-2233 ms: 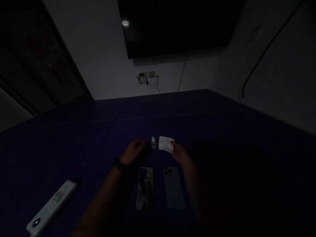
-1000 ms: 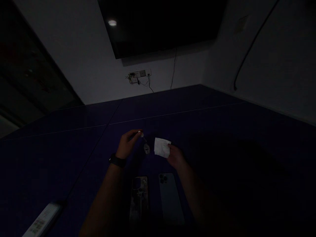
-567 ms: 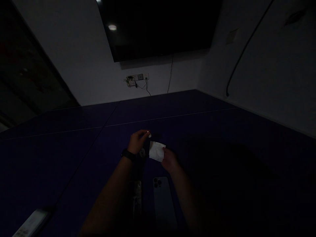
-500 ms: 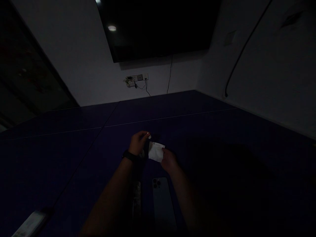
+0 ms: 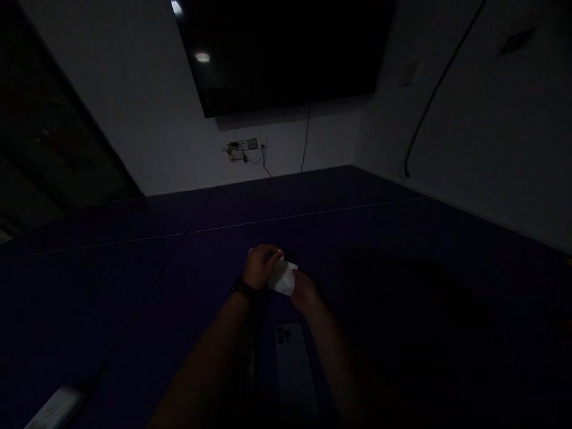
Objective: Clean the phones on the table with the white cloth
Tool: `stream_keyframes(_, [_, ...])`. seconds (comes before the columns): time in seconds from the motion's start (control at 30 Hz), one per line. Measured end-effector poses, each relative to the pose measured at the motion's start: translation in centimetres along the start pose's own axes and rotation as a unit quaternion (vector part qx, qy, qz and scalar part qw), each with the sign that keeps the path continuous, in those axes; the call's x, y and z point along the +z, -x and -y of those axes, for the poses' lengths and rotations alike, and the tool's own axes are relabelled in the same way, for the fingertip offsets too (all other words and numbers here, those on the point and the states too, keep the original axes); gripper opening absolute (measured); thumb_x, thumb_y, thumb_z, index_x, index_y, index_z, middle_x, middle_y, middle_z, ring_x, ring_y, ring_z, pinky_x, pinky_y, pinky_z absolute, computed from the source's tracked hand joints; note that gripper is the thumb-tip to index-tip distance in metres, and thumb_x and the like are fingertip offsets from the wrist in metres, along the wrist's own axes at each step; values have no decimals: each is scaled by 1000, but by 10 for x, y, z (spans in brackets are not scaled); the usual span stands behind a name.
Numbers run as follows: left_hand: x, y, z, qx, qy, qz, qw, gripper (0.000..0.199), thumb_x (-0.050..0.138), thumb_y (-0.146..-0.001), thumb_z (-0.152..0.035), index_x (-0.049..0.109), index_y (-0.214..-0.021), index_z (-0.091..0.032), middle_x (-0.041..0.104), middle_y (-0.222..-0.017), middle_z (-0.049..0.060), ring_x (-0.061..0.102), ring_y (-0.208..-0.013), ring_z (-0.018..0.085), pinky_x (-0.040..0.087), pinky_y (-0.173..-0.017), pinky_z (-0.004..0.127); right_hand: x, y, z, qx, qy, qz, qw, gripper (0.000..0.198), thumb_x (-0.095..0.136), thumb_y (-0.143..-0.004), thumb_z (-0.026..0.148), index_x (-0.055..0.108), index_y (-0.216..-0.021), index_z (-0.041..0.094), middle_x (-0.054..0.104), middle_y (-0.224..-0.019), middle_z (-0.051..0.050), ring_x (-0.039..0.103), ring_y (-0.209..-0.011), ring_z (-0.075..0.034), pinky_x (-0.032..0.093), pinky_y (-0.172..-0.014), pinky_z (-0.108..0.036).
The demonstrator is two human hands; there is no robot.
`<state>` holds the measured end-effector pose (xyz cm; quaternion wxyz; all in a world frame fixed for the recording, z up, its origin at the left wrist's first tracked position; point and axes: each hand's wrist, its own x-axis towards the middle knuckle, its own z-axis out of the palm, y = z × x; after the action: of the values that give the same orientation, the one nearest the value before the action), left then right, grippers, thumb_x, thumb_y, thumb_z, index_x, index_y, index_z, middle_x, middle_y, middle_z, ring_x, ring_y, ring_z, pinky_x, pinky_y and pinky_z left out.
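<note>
My right hand (image 5: 306, 293) is closed on the right edge of a small white square sheet (image 5: 282, 282), thumb on its face; it looks like paper or a flat packet, too dark to tell which. My left hand (image 5: 260, 267), with a black band on its wrist, pinches a small white piece (image 5: 282, 258) between thumb and fingers. That piece is at the sheet's top edge; whether the two touch I cannot tell. Below the hands a smartphone (image 5: 295, 369) lies face down, its camera lenses at the far end.
The room is very dark. A dark purple surface (image 5: 156, 286) stretches to the wall. A box-like light object (image 5: 56, 408) sits at the lower left. On the wall are a large screen (image 5: 290, 53), sockets (image 5: 251, 144) and hanging cables (image 5: 306, 140).
My left hand has moved right and slightly down, bringing the small white piece from above the sheet's left corner to its top edge. The right hand and sheet have hardly moved.
</note>
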<state>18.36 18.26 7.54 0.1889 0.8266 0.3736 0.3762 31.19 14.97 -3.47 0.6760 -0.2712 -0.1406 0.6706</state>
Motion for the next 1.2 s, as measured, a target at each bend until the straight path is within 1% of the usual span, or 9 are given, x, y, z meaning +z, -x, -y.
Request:
stream_keyframes(0.17, [7, 5, 3, 12, -14, 1, 1000, 27, 60, -101, -34, 62, -122, -18, 64, -124, 9, 66, -104, 22, 58, -90, 42, 0, 0, 3, 15, -2, -44, 999, 22, 47, -88, 18, 69, -90, 19, 75, -76, -6, 74, -75, -25, 59, -79, -42])
stream_keyframes(0.33, [5, 10, 8, 13, -25, -12, 1000, 28, 61, -100, -34, 61, -123, -17, 63, -126, 10, 66, -107, 23, 57, -92, 44, 2, 2, 6, 21, 0, -48, 999, 19, 50, -86, 18, 69, -91, 18, 76, -81, -8, 74, -80, -27, 58, -80, -44])
stream_keyframes(0.5, [-3, 12, 12, 2, -24, -26, 999, 28, 61, -100, -34, 61, -123, -17, 64, -125, 9, 66, -105, 23, 58, -91, 43, 4, 5, 9, 32, 2, -59, 998, 21, 49, -88, 17, 70, -92, 17, 77, -80, -8, 74, -79, -25, 58, -79, -40])
stream_keyframes(0.6, [-9, 12, 11, -4, -22, -43, 999, 26, 62, -100, -35, 64, -118, -16, 65, -122, 9, 66, -107, 23, 56, -94, 45, 6, 6, 10, 39, 6, -67, 997, 22, 48, -89, 16, 70, -91, 16, 77, -80, -8, 74, -77, -25, 58, -79, -39])
stream_keyframes(0.73, [-14, 12, 8, -15, -14, -61, 998, 21, 65, -98, -36, 69, -101, -15, 71, -109, 7, 68, -104, 22, 52, -99, 47, 8, 8, 10, 46, 10, -72, 996, 24, 47, -90, 18, 70, -92, 18, 77, -82, -8, 74, -79, -26, 59, -79, -40])
stream_keyframes(0.83, [-25, 12, 9, -28, -8, -98, 995, 19, 66, -96, -37, 73, -92, -19, 75, -105, 7, 70, -102, 23, 51, -101, 44, 9, 9, 11, 50, 11, -72, 996, 23, 47, -91, 18, 70, -92, 18, 77, -81, -8, 75, -80, -26, 59, -80, -41])
stream_keyframes(1.03, [-68, 13, 12, -40, -8, -166, 985, 23, 65, -93, -42, 75, -94, -22, 77, -106, 8, 71, -106, 25, 50, -99, 41, 8, 10, 13, 53, 6, -83, 995, 21, 47, -92, 16, 68, -89, 18, 75, -71, -6, 75, -74, -25, 59, -76, -39])
stream_keyframes(1.1, [-75, 17, 13, -41, -11, -171, 984, 24, 65, -92, -43, 75, -93, -22, 77, -105, 8, 71, -106, 26, 50, -99, 40, 8, 9, 14, 52, 4, -81, 995, 19, 49, -91, 15, 67, -88, 18, 74, -69, -6, 75, -73, -25, 60, -76, -40])
stream_keyframes(1.2, [-75, 24, 15, -47, -19, -169, 984, 23, 66, -92, -43, 75, -90, -22, 78, -104, 8, 71, -105, 26, 49, -99, 41, 7, 9, 15, 51, 2, -75, 996, 18, 50, -90, 15, 67, -87, 19, 74, -68, -6, 75, -74, -26, 60, -77, -42])
